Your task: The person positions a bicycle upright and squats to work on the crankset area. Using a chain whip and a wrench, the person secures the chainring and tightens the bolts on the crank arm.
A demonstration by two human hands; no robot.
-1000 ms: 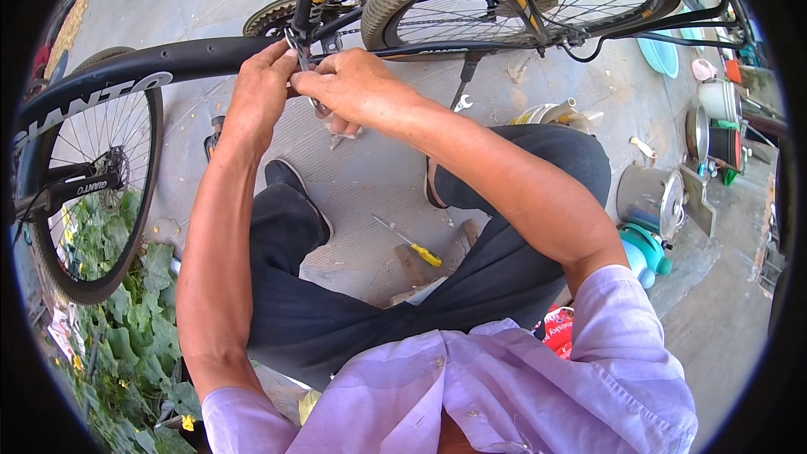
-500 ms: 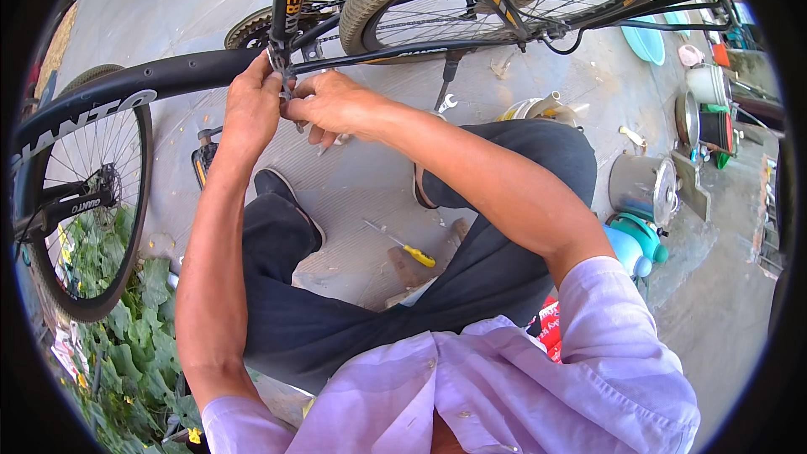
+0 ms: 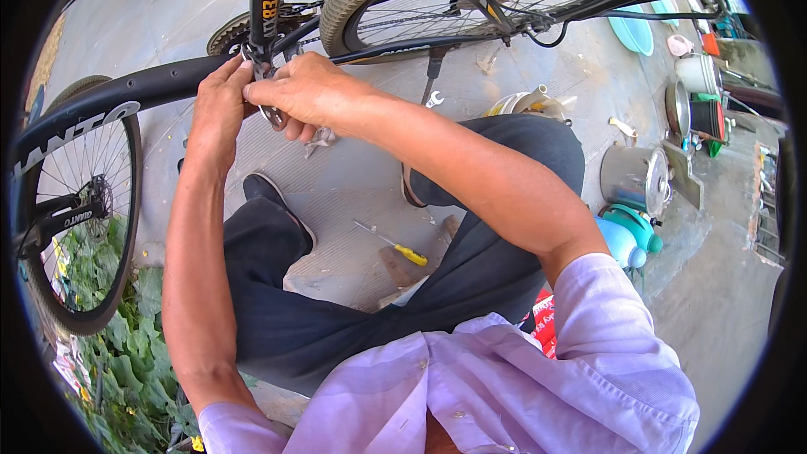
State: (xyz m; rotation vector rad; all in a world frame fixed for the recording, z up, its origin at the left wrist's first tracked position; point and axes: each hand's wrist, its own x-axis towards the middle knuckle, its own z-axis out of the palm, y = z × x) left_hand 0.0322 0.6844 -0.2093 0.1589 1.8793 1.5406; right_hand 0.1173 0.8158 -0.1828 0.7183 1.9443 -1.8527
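Both hands meet at the lower end of the black bicycle frame (image 3: 181, 80), where its tubes join near the chainring (image 3: 229, 36). My left hand (image 3: 220, 109) is closed, its thumb and fingertips pressed around a silver metal part (image 3: 260, 68) against the upright tube. My right hand (image 3: 307, 94) is closed just beside it, thumb touching the same spot. Silver metal (image 3: 272, 116) shows below its curled fingers; whether this is a tool or a piece of the bicycle cannot be made out. The fingertips partly hide the joint.
Between my feet lies a yellow-handled screwdriver (image 3: 407, 253). A spanner (image 3: 434, 99) rests near the kickstand (image 3: 435, 67). To the right are a metal pot (image 3: 630, 175), a teal jug (image 3: 635, 229) and several buckets. Leafy plants (image 3: 130, 340) grow by the front wheel (image 3: 133, 176).
The whole view has shifted slightly. My right hand has turned and drawn closer over the joint, and more silver metal shows below its fingers. My left hand stays at the tube.
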